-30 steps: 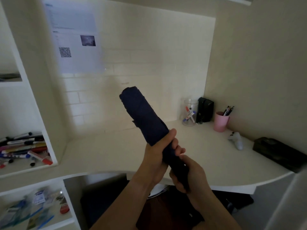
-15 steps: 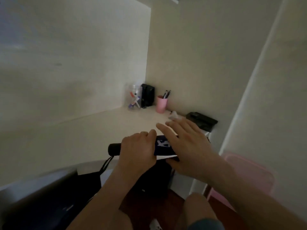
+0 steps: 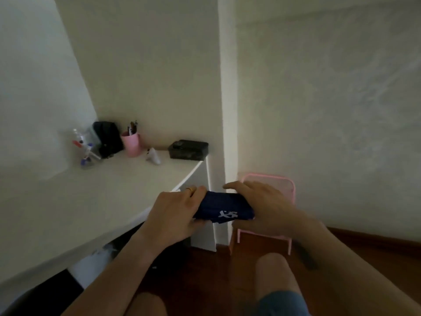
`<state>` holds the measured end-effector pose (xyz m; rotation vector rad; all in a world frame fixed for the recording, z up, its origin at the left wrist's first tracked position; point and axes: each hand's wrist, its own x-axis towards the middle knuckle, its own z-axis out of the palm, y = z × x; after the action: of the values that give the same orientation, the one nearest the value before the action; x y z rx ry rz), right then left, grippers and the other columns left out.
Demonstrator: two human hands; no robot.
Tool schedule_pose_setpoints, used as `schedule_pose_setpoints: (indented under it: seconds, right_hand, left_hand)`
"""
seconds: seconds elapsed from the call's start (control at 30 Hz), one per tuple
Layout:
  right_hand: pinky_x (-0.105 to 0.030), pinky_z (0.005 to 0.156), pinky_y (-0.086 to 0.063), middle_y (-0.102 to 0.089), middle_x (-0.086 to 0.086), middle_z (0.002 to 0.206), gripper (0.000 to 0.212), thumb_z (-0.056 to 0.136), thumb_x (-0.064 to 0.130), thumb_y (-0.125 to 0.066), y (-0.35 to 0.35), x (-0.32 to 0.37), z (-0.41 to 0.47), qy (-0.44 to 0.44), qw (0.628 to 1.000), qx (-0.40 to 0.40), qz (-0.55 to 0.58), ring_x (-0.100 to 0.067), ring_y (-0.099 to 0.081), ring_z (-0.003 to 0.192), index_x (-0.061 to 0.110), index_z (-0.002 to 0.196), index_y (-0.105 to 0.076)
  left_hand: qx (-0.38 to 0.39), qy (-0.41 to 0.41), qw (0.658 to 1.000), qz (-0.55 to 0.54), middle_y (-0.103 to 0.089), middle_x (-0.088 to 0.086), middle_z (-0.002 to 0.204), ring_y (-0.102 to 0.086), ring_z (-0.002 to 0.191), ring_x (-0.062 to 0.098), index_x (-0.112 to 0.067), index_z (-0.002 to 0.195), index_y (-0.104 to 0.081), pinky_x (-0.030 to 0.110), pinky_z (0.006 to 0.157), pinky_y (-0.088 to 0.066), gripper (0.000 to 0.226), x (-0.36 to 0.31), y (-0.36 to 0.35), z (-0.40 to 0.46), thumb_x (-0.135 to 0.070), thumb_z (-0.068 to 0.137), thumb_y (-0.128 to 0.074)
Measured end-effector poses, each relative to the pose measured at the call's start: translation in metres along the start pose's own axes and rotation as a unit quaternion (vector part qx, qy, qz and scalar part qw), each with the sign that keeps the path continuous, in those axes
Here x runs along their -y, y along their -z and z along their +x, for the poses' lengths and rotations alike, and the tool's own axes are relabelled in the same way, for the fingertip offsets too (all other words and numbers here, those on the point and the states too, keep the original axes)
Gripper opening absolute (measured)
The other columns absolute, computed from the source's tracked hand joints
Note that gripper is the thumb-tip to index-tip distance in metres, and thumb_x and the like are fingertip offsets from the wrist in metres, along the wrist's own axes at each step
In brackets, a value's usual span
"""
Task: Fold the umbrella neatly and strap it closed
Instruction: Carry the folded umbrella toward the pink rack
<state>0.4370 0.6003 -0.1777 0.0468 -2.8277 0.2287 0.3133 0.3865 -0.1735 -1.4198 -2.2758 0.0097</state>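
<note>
While rolled umbrella (image 3: 224, 207) is clamped by left hand (image 3: 175, 213) & right hand (image 3: 264, 208), both grips closed on it: strap to be found, wrapped next.

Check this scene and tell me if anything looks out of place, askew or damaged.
Little stands out. The navy umbrella is rolled and held level between the left hand and right hand; a loose flap hangs below its white logo. On the desk, a small white object lies tipped on its side. Nothing looks spilled or broken.
</note>
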Motion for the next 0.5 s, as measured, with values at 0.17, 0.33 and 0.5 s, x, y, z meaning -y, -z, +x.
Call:
schedule_pose_setpoints:
  seconds: [0.17, 0.33, 0.5]
  right_hand:
    - [-0.032, 0.097, -0.052, -0.058, 0.014, 0.131, 0.080, 0.075, 0.050, -0.076, 0.003, -0.107, -0.055, -0.100, 0.982, 0.030, 0.156, -0.009, -0.057, 0.112, 0.039, 0.144, -0.036]
    - [-0.032, 0.091, -0.051, -0.059, 0.020, 0.120, 0.053, 0.082, 0.039, -0.072, -0.055, -0.172, -0.081, -0.168, 0.968, -0.027, 0.186, -0.005, -0.054, 0.107, 0.044, 0.129, -0.048]
    - [-0.016, 0.077, -0.036, -0.044, 0.027, 0.106, 0.047, 0.087, 0.027, -0.066, -0.119, -0.236, -0.086, -0.249, 0.956, -0.035, 0.149, -0.006, -0.043, 0.098, 0.046, 0.126, -0.047]
  left_hand:
    - [0.005, -0.023, 0.999, -0.044, -0.071, -0.002, 0.091, -0.067, 0.062, 0.019, -0.020, 0.111, -0.059, 0.027, 0.047, -0.046, 0.052, -0.058, -0.036, 0.065, -0.058, 0.077, -0.050]
    - [0.062, -0.057, 0.993, -0.080, -0.068, -0.006, 0.102, -0.067, 0.077, 0.015, -0.028, 0.120, -0.052, 0.029, 0.059, -0.051, 0.056, -0.088, -0.090, 0.124, -0.063, 0.077, -0.059]
    - [0.170, 0.069, 0.953, -0.243, -0.058, -0.013, 0.106, -0.061, 0.091, 0.006, -0.033, 0.115, -0.057, 0.025, 0.073, -0.052, 0.053, -0.079, -0.173, 0.169, -0.057, 0.072, -0.079]
